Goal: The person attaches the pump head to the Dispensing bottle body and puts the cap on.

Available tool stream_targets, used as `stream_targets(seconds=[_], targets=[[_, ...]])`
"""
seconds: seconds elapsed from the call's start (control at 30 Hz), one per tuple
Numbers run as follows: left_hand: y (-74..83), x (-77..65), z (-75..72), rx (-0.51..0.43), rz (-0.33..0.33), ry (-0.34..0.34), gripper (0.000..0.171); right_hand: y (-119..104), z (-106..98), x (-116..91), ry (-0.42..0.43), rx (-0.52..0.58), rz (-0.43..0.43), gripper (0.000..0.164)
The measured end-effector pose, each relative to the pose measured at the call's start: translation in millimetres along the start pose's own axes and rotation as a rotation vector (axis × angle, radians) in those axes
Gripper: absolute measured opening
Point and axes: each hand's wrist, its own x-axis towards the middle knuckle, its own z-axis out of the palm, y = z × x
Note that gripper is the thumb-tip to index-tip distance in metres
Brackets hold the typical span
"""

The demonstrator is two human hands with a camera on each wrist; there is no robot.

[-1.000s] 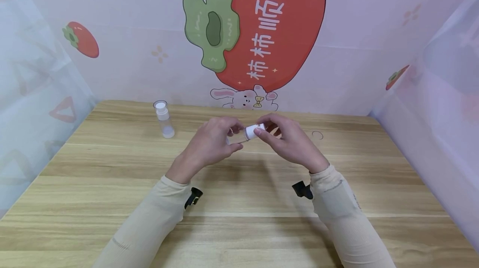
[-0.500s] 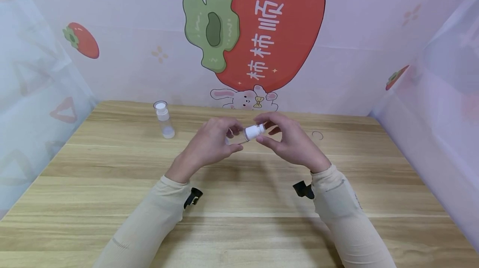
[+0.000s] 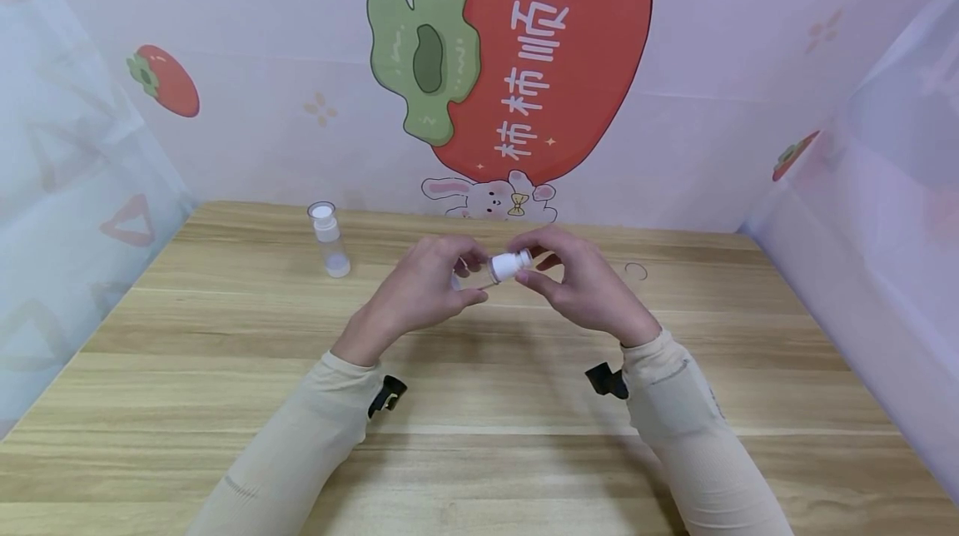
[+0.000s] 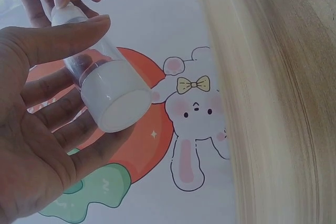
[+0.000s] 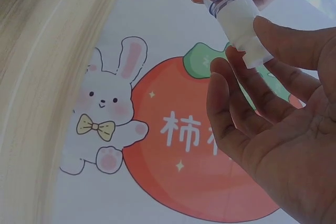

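My left hand (image 3: pixel 427 282) grips a small clear bottle (image 3: pixel 479 274) with a white pump top, tilted above the table. In the left wrist view, the bottle's white base (image 4: pixel 121 98) points toward the camera, between thumb and fingers. My right hand (image 3: pixel 573 278) pinches the white pump top (image 3: pixel 509 265) at its narrow end. The right wrist view shows the thumb (image 5: pixel 278 35) against that white top (image 5: pixel 239 22), with fingers on its other side. A second clear pump bottle (image 3: pixel 334 253) stands upright at the back left of the table.
On the wooden table (image 3: pixel 479 469), right of my right hand, lies a thin dark-edged ring (image 3: pixel 635 270), possibly the rim of a clear cap. A printed cloth backdrop (image 3: pixel 262 128) rises behind the table, with cloth sides at left and right.
My right thumb and fingers have shifted off the wide white collar toward the pump's narrow end, so more white shows. My left hand and the standing bottle have stayed put.
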Motion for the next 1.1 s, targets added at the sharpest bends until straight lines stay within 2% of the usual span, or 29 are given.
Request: stream_targets(seconds=[0.17,0.33,1.1], targets=[[1.5,-0.1,-0.2,-0.002,-0.009,-0.007,0.036,0.2,0.2,0.3,0.001,-0.006,0.002,0.031],[3.6,0.1,-0.4,0.038,-0.013,-0.006,0.035,0.4,0.7,0.2,-0.001,-0.012,0.019,0.029],[7.8,-1.6,1.5,0.136,0.017,0.054,0.037,1.4,3.3,3.4,-0.002,-0.031,0.119,0.018]])
